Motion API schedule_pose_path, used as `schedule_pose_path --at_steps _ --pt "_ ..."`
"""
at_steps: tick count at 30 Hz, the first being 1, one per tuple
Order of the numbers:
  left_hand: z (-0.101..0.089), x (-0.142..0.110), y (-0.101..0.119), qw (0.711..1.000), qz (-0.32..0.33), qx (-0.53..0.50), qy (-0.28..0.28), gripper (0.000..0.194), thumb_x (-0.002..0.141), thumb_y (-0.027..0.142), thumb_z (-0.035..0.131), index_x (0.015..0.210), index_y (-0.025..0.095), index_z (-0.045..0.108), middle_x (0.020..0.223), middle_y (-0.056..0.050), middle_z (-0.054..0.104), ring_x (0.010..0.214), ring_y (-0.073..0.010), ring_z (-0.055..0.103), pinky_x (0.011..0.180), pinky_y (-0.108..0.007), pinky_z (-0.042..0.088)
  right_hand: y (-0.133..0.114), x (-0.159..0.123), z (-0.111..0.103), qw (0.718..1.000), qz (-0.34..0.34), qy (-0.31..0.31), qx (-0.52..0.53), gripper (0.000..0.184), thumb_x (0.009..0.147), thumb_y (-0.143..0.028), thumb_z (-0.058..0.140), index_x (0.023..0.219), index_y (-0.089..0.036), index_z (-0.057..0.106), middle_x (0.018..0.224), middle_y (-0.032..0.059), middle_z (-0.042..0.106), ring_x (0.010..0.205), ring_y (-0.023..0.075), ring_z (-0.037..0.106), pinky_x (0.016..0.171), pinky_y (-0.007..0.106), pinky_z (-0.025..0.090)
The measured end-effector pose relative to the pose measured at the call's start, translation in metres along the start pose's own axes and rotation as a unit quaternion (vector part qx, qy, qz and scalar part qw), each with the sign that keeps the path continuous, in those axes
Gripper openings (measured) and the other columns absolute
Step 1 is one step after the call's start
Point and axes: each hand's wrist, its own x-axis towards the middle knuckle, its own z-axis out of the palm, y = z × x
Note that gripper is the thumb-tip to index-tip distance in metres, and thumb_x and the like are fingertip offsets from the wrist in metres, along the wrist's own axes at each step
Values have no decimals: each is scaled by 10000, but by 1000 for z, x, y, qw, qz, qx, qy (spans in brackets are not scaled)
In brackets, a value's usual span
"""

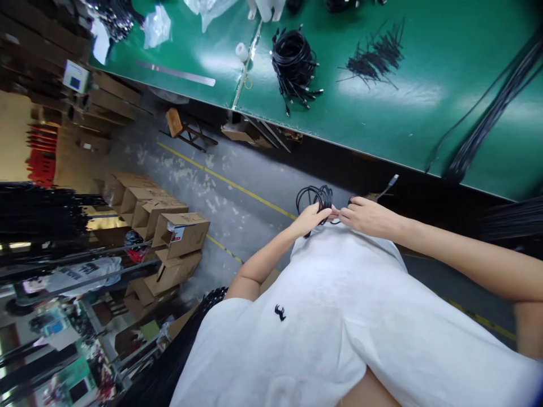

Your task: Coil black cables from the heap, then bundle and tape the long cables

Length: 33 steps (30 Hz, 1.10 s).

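1. Currently, the left hand (313, 219) is clamped on a coiled black cable (324, 196), with the thumb laid across the loops.
2. The coil is held beyond the near edge of the green table (360, 113), in front of the white shirt (314, 294), and does not touch the tabletop.
3. The right hand (368, 217) is closed, fingertips together on a cable section (351, 201) just beside the left fingers. A silver connector (393, 180) projects past the back of this hand, toward the near edge. Whether it belongs to the held coil cannot be told.
4. A bundle of coiled cables (293, 53) lies between the far and near edges, right of the table seam (253, 50).
5. Further right is a loose pile of thin black strips (375, 59).
6. Long black cables (487, 118) run from the right side down to the near edge.
7. A white roll (241, 52) sits beside the seam; a yellow band (248, 83) lies at the seam, nearer the near edge.
8. Left of the seam, a flat metal strip (182, 74) lies near that edge.
9. Open cartons (180, 232) stand on the floor, at left.
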Motion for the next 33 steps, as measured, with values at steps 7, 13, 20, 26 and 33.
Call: schedule_pose_path --at_steps 7,13,20,26,33 --pt "-2 2 7 969 -20 146 -200 231 842 335 607 869 110 653 852 -53 684 826 -159 619 845 -306 478 3 0 5 991 122 48 31 211 966 -230 459 976 -114 635 997 134 656 843 219 602 817 350 390" --pt "-7 -13 28 920 -25 281 -274 220 852 328 586 811 129 670 821 -45 687 822 -175 625 855 -322 480 -11 6 1 994 49 69 74 346 960 -176 407 1273 -142 549 1234 144 637 1151 254 565 1057 472 314" --pt "-21 -26 63 932 -39 218 -288 263 836 373 627 768 119 636 728 -23 652 688 -121 577 700 -271 469 -6 39 -10 983 57 -66 161 207 959 -188 430 890 -136 618 754 82 639 650 179 543 670 312 382" --pt "-40 -34 69 992 7 -33 -120 297 812 402 724 820 118 636 531 76 409 471 -45 378 505 -199 384 12 35 -64 959 170 127 187 346 1009 -356 389 1118 -170 660 1090 122 674 990 240 626 835 358 457" --pt "-37 -54 53 976 44 -207 -59 359 731 414 814 832 111 650 536 83 384 458 -25 337 476 -169 382 1 34 -3 894 344 114 264 599 868 -476 604 1364 -145 553 1318 177 607 1163 336 601 899 442 518"
